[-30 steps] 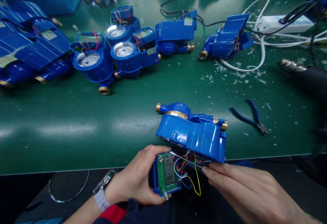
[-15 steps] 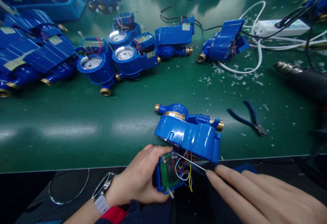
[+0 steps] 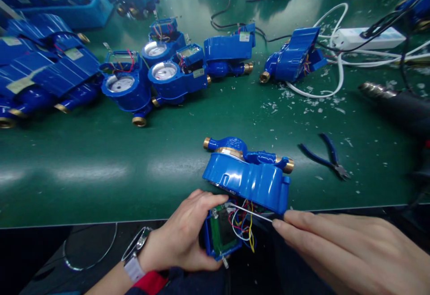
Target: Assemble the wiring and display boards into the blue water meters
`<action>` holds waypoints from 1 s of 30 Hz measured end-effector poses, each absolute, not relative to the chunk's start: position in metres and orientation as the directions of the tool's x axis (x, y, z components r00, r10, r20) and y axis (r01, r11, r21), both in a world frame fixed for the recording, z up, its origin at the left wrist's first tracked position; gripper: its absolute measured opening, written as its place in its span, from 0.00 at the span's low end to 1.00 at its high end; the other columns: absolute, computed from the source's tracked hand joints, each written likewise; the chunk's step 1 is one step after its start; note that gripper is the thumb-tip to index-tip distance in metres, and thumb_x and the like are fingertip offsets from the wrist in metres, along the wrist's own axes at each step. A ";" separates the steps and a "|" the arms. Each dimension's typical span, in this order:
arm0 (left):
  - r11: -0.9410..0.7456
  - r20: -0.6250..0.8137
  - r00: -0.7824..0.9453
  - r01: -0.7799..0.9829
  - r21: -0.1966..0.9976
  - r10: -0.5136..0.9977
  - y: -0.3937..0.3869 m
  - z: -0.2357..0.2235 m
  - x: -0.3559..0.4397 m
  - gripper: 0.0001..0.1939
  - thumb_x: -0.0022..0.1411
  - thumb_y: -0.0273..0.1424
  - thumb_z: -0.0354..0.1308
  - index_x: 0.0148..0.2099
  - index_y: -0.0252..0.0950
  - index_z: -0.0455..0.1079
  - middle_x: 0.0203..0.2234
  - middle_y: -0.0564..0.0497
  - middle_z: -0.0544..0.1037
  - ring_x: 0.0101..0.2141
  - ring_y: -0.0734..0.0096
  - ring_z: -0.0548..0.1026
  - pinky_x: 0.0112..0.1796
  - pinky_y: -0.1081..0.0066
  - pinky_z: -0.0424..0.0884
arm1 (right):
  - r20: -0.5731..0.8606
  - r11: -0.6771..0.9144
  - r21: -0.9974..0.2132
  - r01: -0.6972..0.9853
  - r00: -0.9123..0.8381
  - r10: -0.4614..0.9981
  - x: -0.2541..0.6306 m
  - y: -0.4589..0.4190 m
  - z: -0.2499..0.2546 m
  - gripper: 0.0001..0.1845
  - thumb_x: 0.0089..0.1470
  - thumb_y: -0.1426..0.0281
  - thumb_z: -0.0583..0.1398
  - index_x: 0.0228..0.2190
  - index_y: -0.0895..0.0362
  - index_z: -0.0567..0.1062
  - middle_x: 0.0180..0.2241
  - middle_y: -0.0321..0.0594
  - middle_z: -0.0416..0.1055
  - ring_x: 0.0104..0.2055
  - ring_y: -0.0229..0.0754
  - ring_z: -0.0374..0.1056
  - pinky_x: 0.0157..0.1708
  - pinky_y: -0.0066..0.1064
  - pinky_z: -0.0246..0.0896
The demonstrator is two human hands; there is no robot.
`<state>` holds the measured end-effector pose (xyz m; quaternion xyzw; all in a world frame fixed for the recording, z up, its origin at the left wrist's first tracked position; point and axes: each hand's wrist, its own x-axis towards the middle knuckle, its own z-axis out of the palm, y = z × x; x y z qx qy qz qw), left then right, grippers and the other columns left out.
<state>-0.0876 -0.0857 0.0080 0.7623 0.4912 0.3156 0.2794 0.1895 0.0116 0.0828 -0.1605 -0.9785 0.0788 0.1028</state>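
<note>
A blue water meter [image 3: 247, 176] with brass threaded ends lies tilted at the table's front edge, its underside up. My left hand [image 3: 188, 232] grips a small blue box with a green circuit board [image 3: 222, 234] just below the meter. Red, white, yellow and blue wires [image 3: 247, 227] run between the box and the meter. My right hand [image 3: 339, 241] pinches the end of a thin white stick [image 3: 253, 213] between thumb and finger. The stick's other tip reaches the upper edge of the board, near my left index fingertip; whether it touches is unclear.
Diagonal cutters [image 3: 327, 158] lie splayed to the right of the meter. Several more water meters [image 3: 178, 73] stand farther back and left. A white power strip [image 3: 369, 37] with cables, a dark tool with a metal nozzle [image 3: 379, 91] and white scraps are at right.
The small box in my left hand has dipped and tilted slightly. My right hand has risen a little with the stick, whose far tip stays at the board's upper edge.
</note>
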 end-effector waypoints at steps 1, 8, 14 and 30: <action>-0.349 0.199 0.310 0.571 0.743 0.930 -0.086 0.009 -0.088 0.44 0.45 0.31 0.64 0.63 0.37 0.49 0.47 0.41 0.73 0.46 0.53 0.75 0.49 0.54 0.71 | 0.149 0.931 -0.210 0.299 -0.931 0.332 0.193 0.014 0.082 0.25 0.59 0.81 0.49 0.55 0.53 0.67 0.50 0.35 0.74 0.47 0.40 0.72 0.40 0.33 0.70; -0.309 0.194 0.272 0.489 0.816 0.943 -0.084 0.015 -0.084 0.48 0.41 0.31 0.67 0.63 0.41 0.49 0.52 0.44 0.71 0.51 0.55 0.72 0.52 0.60 0.70 | 0.267 0.907 -0.363 0.213 -0.909 0.320 0.176 0.037 0.100 0.15 0.66 0.75 0.48 0.44 0.54 0.72 0.37 0.34 0.78 0.37 0.32 0.75 0.34 0.18 0.69; -0.309 0.200 0.267 0.474 0.824 0.943 -0.081 0.018 -0.079 0.51 0.38 0.30 0.69 0.63 0.44 0.48 0.53 0.45 0.70 0.51 0.54 0.72 0.54 0.58 0.69 | 0.229 0.838 -0.498 0.223 -0.898 0.376 0.173 0.049 0.101 0.13 0.63 0.75 0.52 0.41 0.53 0.75 0.36 0.33 0.79 0.36 0.33 0.76 0.35 0.18 0.71; -0.248 0.115 0.252 0.596 0.764 0.961 -0.083 0.042 -0.069 0.53 0.37 0.32 0.70 0.62 0.44 0.46 0.52 0.43 0.71 0.48 0.50 0.74 0.49 0.50 0.73 | 0.304 0.875 -0.234 0.425 -0.823 0.481 0.179 0.026 0.097 0.14 0.58 0.61 0.58 0.43 0.50 0.79 0.34 0.42 0.78 0.38 0.47 0.75 0.36 0.31 0.74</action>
